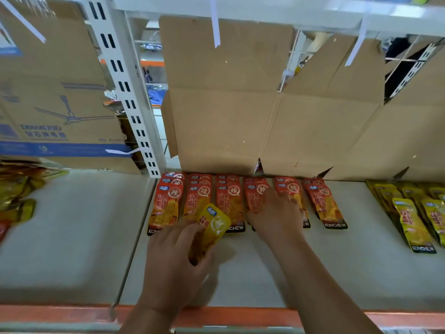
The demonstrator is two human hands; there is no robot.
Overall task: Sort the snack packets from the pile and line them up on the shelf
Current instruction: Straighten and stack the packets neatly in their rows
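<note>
White metal shelf board (72, 237) had an orange front edge (240, 314); white slotted upright (130, 102); flattened brown cardboard sheets (228, 104) stood behind; fan-printed brown carton (53, 92) left.

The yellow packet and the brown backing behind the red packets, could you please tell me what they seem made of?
Yellow packet: likely glossy plastic film, given its sheen and sealed edge. Brown backing: apparently cardboard, matte, with fold creases and torn edges.
</note>
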